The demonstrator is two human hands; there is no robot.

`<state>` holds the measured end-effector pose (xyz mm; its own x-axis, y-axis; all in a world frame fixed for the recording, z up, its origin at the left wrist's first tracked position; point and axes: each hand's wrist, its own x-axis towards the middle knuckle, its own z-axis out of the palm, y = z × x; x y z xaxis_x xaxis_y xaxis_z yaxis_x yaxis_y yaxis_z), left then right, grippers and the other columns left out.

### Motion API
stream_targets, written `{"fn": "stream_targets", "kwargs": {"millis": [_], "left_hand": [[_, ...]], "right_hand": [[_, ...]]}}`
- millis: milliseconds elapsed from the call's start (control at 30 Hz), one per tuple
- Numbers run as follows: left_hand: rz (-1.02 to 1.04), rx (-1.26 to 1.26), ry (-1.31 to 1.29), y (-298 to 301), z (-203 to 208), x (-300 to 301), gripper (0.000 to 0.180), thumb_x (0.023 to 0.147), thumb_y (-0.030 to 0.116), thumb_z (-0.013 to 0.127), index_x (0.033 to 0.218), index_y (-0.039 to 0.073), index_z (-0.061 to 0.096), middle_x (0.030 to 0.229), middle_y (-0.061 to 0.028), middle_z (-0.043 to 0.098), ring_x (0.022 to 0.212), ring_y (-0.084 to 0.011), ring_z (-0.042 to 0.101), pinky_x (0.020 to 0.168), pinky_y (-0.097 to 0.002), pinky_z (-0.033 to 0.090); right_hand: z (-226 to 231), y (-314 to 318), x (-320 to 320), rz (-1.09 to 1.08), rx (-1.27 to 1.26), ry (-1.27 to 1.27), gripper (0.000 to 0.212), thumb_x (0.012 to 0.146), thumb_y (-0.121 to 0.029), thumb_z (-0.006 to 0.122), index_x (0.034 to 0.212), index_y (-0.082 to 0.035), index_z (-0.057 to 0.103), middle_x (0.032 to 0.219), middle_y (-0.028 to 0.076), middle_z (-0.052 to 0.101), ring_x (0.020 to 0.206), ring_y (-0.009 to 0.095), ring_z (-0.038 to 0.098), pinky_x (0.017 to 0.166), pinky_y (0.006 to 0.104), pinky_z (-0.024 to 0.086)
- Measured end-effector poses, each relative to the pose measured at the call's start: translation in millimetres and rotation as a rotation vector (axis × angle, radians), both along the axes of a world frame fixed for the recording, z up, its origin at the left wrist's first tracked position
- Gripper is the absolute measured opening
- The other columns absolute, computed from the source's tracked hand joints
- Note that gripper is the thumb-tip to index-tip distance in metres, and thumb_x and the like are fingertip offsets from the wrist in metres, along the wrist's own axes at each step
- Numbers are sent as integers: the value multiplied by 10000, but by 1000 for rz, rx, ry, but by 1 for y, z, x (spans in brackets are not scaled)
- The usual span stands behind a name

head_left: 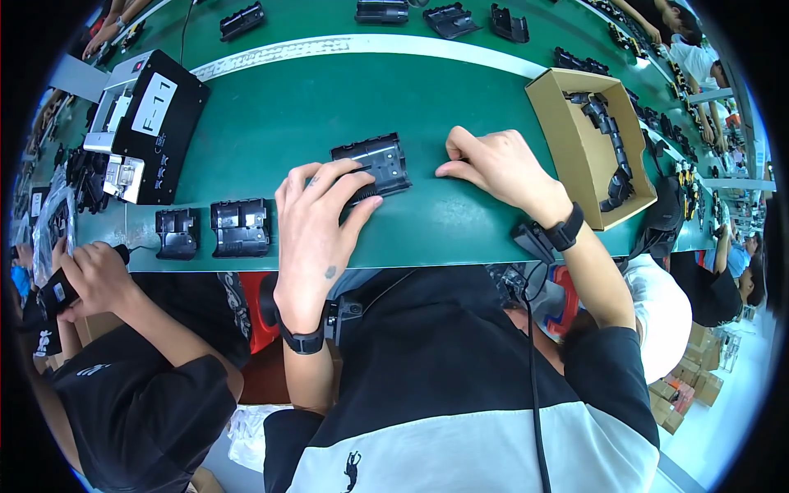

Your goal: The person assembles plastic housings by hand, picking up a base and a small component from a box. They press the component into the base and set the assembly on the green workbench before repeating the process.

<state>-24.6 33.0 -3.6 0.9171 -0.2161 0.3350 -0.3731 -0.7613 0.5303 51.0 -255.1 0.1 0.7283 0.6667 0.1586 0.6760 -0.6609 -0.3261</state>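
Before me on the green table lies a black plastic shell [385, 164], ribbed along its edges. Over its near left part rests my left hand [316, 205], fingers on its upper face and thumb by its near edge, holding it. My right hand [497, 164] hovers apart to the right of the shell, with thumb and forefinger curled toward each other in a pinch. Whatever may be between those fingertips is too small to make out. Two similar black shells, a smaller one [177, 233] and a larger one [239, 228], lie left of my left hand near the table's front edge.
An open cardboard box [567, 156] with linked black parts stands at the right. A black and silver machine [152, 135] occupies the left. Beyond the white strip [362, 43] lie more black shells [450, 20]. A co-worker's hands [99, 279] hold a dark object at the far left.
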Motion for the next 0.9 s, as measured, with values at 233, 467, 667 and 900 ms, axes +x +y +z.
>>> {"fn": "stream_targets", "kwargs": {"millis": [233, 467, 667, 900], "left_hand": [[-54, -9, -18, -6, 3, 5, 335, 893, 208, 853, 1206, 117, 776, 1223, -41, 756, 1116, -281, 642, 1004, -412, 466], [-79, -56, 84, -15, 2, 9, 422, 917, 216, 826, 1317, 142, 715, 1222, -39, 750, 1072, -294, 653, 991, -431, 469], [-83, -48, 22, -17, 1, 9, 438, 925, 207, 816, 1349, 154, 719, 1221, -32, 748, 1040, -276, 662, 958, -415, 476], [-116, -14, -30, -13, -3, 10, 394, 938, 221, 803, 1325, 161, 758, 1211, -20, 735, 1006, -254, 666, 945, -406, 478]], "right_hand": [[32, -17, -7, -96, -164, 51, 230, 1095, -264, 656, 1012, -70, 566, 695, 121, 634, 681, 357, 672, 645, 442, 519], [42, 32, -10, 88, 108, -156, 164, 1018, -153, 715, 1000, -49, 589, 953, 119, 600, 878, 326, 644, 758, 427, 542], [27, 50, -3, 109, 77, -142, 171, 984, -127, 736, 978, -43, 587, 1020, 109, 561, 943, 319, 592, 781, 428, 535], [11, 50, 2, 108, 100, -139, 171, 1002, -148, 720, 968, -46, 587, 988, 107, 560, 919, 312, 578, 779, 433, 527]]}}
